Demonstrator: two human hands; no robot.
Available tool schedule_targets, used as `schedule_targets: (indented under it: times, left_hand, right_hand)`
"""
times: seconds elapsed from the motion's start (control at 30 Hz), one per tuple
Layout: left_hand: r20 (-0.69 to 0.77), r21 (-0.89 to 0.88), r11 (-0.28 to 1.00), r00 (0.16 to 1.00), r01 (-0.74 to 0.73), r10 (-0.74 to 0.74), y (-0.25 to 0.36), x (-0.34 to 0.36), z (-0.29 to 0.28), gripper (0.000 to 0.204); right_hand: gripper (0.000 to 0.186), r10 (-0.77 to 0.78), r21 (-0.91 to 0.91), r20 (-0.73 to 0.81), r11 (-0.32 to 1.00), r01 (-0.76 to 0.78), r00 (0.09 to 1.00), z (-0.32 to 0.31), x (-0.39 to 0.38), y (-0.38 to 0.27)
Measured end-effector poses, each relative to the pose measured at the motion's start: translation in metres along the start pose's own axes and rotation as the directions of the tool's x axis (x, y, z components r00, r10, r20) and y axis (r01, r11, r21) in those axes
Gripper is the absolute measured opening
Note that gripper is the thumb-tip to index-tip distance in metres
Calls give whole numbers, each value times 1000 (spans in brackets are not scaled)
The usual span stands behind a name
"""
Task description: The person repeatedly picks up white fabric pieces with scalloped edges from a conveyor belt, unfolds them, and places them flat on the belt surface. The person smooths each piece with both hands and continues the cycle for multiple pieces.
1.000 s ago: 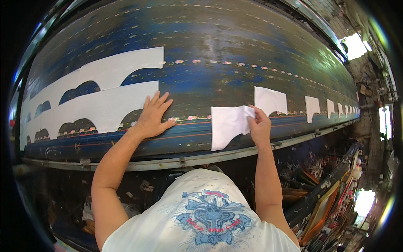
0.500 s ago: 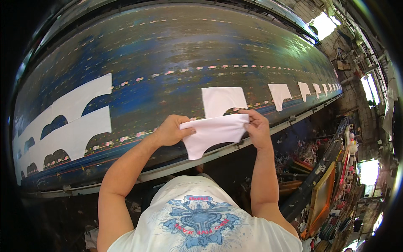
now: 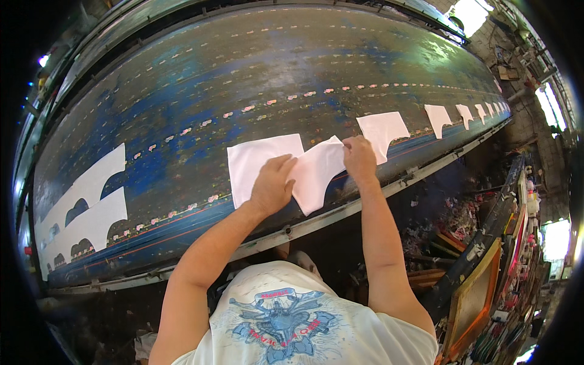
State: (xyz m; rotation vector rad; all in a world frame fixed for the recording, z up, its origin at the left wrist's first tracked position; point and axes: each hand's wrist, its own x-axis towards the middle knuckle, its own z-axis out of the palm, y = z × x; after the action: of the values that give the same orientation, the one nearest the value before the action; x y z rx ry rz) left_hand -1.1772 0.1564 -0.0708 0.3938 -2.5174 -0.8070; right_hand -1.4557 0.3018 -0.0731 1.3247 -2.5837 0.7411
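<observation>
My left hand [image 3: 272, 185] lies on a white cut fabric piece [image 3: 248, 163], with fingers stretched out and thumb apart. That piece has a straight left edge and rests on the long table; its lower right part is hidden by my hand. Against its right side is another white cut fabric piece [image 3: 317, 176], with a curved cut-out and a lobe pointing toward me. My right hand [image 3: 360, 159] pinches its upper right corner. Its left corner is by my left fingertips. Whether the two white parts are joined cannot be made out.
The dark, paint-stained table [image 3: 182, 85] carries rows of small printed marks. A similar fabric piece [image 3: 384, 131] lies just right of my hands, with several more beyond. Overlapping white pieces [image 3: 91, 222] lie at far left. A metal rail [image 3: 261, 243] edges the table; a wooden frame [image 3: 477, 298] leans right.
I have shifted left along the table. The fabric held up between both hands is now down at the table surface, and my left hand has gone from pinching to lying spread.
</observation>
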Motion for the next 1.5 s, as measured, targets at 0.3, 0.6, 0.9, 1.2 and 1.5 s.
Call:
schedule_targets:
  times: [0.3,0.6,0.9,1.2,1.5]
  left_hand:
    - [191,142,951,950,-276,247,-3,8,39,52]
    - [170,189,959,969,-213,182,-1,8,42,53]
    - [160,230,947,968,-226,192,1,5,41,51]
    - [120,229,943,969,-240,217,-5,4,49,46]
    - [60,240,938,968,-251,243,0,2,48,40]
  right_hand:
    - [19,248,-82,170,968,-237,954,27,34,7]
    - [20,227,60,282,965,-253,932,31,47,32]
    - [22,196,-15,307,980,-201,931,23,49,23]
    - [17,169,54,29,984,-171,985,14,33,56]
    - [24,-513,289,4,822,490,858,-13,-3,-1]
